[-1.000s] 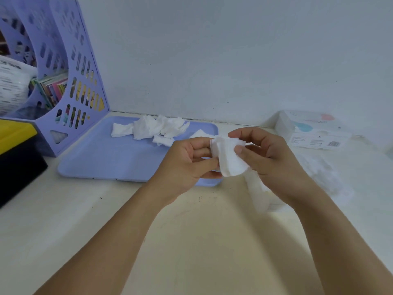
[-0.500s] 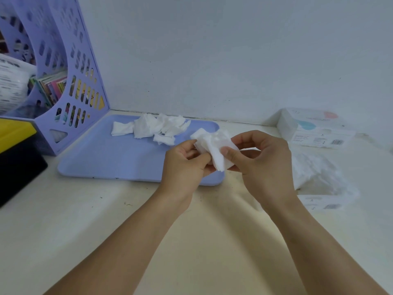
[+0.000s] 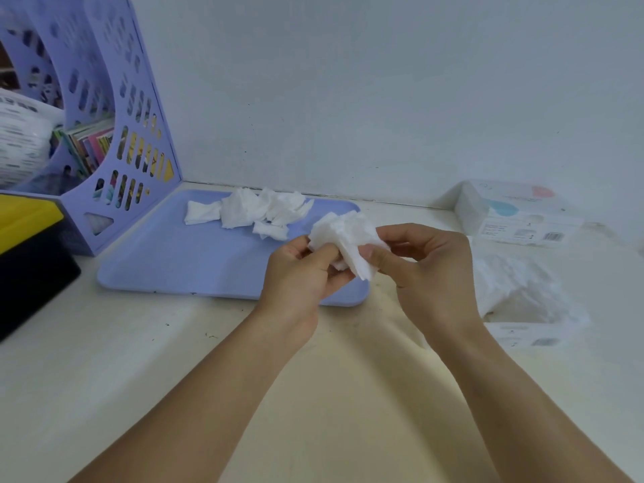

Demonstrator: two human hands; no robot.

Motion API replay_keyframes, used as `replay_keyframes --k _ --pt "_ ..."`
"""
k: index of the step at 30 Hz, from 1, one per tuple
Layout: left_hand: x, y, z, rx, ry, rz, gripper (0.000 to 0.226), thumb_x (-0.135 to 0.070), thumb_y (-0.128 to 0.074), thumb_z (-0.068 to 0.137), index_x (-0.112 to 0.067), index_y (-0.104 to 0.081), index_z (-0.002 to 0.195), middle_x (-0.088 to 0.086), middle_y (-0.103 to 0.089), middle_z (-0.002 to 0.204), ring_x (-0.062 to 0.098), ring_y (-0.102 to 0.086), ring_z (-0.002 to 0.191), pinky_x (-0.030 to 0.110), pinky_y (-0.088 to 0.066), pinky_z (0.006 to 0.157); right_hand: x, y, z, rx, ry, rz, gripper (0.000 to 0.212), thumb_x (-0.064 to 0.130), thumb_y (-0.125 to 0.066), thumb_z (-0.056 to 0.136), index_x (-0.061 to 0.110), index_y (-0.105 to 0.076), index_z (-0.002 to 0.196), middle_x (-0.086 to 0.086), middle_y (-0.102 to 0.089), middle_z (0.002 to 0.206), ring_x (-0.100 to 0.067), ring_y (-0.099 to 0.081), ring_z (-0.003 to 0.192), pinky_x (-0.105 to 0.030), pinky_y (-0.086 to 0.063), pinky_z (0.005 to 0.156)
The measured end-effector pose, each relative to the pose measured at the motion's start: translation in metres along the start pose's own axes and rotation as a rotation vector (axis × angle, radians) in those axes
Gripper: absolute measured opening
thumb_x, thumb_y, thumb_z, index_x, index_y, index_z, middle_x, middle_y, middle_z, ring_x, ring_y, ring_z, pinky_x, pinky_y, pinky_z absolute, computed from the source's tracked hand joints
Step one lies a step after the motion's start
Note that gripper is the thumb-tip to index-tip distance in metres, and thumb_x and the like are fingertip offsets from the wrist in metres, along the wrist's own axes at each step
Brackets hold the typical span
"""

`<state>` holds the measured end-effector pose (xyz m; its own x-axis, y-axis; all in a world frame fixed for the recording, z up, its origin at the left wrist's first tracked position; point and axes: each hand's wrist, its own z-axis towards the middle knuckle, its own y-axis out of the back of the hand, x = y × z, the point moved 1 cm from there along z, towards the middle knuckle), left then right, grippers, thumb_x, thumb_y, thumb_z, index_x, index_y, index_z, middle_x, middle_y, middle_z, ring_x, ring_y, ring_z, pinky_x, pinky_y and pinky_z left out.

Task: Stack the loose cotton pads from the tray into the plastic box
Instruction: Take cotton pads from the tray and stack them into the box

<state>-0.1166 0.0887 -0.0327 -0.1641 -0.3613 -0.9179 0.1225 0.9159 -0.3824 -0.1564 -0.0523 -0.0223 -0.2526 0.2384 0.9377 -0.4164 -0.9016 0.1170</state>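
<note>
A plain pale wall [image 3: 383,81] rises behind a cream bench [image 3: 156,360], its surface smooth with a few dark specks. At the bench's far left corner stands a lilac perforated file rack [image 3: 139,109] of rigid plastic, holding coloured booklets. Beside it, along the far edge, lies a shallow lilac tray [image 3: 174,259] with rounded corners. Near the bench's right edge sits the clear plastic box [image 3: 529,308], already heaped with soft white pads; behind it, toward the far right corner, is a printed white carton [image 3: 515,214].

A loose pile of cotton pads [image 3: 258,210], thin, square and fibrous, lies rumpled at the tray's far side. Above the tray's near right corner, both hands work a small bunch of pads [image 3: 345,238]. The left hand [image 3: 299,277] is closed around the bunch's lower side, thumb pressing on top; the right hand [image 3: 428,263] pinches its right edge between thumb and curled fingers. Holding it from both sides probably serves to square the limp pads into a neat stack before they go right into the box.
</note>
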Motion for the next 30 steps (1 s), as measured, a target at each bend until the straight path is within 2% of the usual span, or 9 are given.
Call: replay_keyframes --k 3,8,14,17,22,25,27,29,30 --pt "0.001 0.003 0.003 0.009 0.083 -0.124 0.023 0.006 -0.057 0.094 0.0 -0.07 0.112 0.012 -0.077 0.107 0.02 -0.075 0.1 0.027 -0.061 0.079 0.002 -0.004 -0.002 -0.01 0.065 0.017 0.015 0.003 -0.08 0.081 0.015 -0.077 0.09 0.005 -0.077 0.084 -0.005 -0.071 0.079 -0.014 -0.052 0.072" --pt "0.005 0.004 0.006 -0.088 -0.138 0.116 0.024 0.006 -0.064 0.089 -0.009 -0.073 0.107 0.012 -0.075 0.107 0.021 -0.074 0.097 0.026 -0.06 0.071 0.008 0.003 0.003 0.08 -0.053 0.263 0.009 0.01 -0.071 0.091 0.008 -0.074 0.099 0.0 -0.076 0.088 -0.009 -0.069 0.076 -0.018 -0.051 0.069" --pt "0.0 -0.003 -0.004 0.078 -0.177 0.172 0.022 0.003 -0.065 0.092 -0.012 -0.075 0.104 0.012 -0.077 0.102 0.021 -0.076 0.092 0.024 -0.059 0.067 0.001 0.004 0.005 0.129 -0.155 0.232 0.015 0.009 -0.071 0.09 0.001 -0.071 0.104 -0.01 -0.075 0.089 -0.005 -0.065 0.066 -0.016 -0.049 0.063" --pt "-0.002 -0.003 -0.003 0.068 -0.151 0.147 0.019 -0.001 -0.06 0.096 -0.009 -0.075 0.105 0.012 -0.077 0.099 0.019 -0.076 0.089 0.024 -0.059 0.066 0.0 0.006 0.006 0.142 -0.162 0.191 0.018 0.01 -0.073 0.089 0.005 -0.069 0.106 -0.014 -0.076 0.098 -0.011 -0.066 0.076 -0.021 -0.05 0.068" --pt "-0.002 -0.002 0.0 0.057 -0.113 0.126 0.019 -0.008 -0.056 0.101 -0.008 -0.075 0.104 0.015 -0.077 0.101 0.025 -0.075 0.095 0.027 -0.061 0.067 0.004 0.005 0.004 0.194 -0.123 0.176 0.035 0.0 -0.073 0.087 0.014 -0.063 0.117 -0.006 -0.075 0.106 -0.014 -0.068 0.079 -0.015 -0.05 0.064" --pt "-0.001 -0.003 0.003 0.037 -0.102 0.142 0.021 -0.012 -0.054 0.102 -0.009 -0.075 0.102 0.012 -0.077 0.1 0.026 -0.075 0.096 0.039 -0.063 0.076 0.004 0.004 0.005 0.215 -0.121 0.146 0.041 -0.003 -0.073 0.085 0.018 -0.064 0.118 -0.004 -0.073 0.11 -0.016 -0.067 0.079 -0.016 -0.05 0.064" --pt "0.0 -0.003 0.004 0.096 -0.109 0.12 0.025 -0.026 -0.053 0.104 -0.013 -0.074 0.1 0.009 -0.078 0.1 0.023 -0.075 0.097 0.048 -0.061 0.086 0.005 0.004 0.006 0.223 -0.108 0.134 0.044 -0.004 -0.075 0.083 0.018 -0.063 0.119 -0.008 -0.071 0.11 -0.019 -0.069 0.081 -0.023 -0.055 0.068" --pt "0.002 -0.007 0.0 0.255 -0.143 0.147 0.029 -0.037 -0.052 0.1 -0.017 -0.068 0.114 0.006 -0.076 0.112 0.021 -0.072 0.107 0.045 -0.059 0.09 0.008 0.006 0.005 0.234 -0.073 0.096 0.047 -0.003 -0.075 0.083 0.019 -0.062 0.122 -0.009 -0.068 0.114 -0.016 -0.07 0.089 -0.029 -0.059 0.073" --pt "0.004 -0.009 -0.001 0.324 -0.169 0.162 0.03 -0.035 -0.051 0.101 -0.018 -0.064 0.123 0.005 -0.074 0.118 0.021 -0.07 0.113 0.042 -0.059 0.09 0.011 0.006 0.004 0.241 -0.053 0.087 0.05 -0.002 -0.073 0.084 0.022 -0.06 0.126 -0.006 -0.065 0.119 -0.011 -0.068 0.095 -0.027 -0.058 0.074"
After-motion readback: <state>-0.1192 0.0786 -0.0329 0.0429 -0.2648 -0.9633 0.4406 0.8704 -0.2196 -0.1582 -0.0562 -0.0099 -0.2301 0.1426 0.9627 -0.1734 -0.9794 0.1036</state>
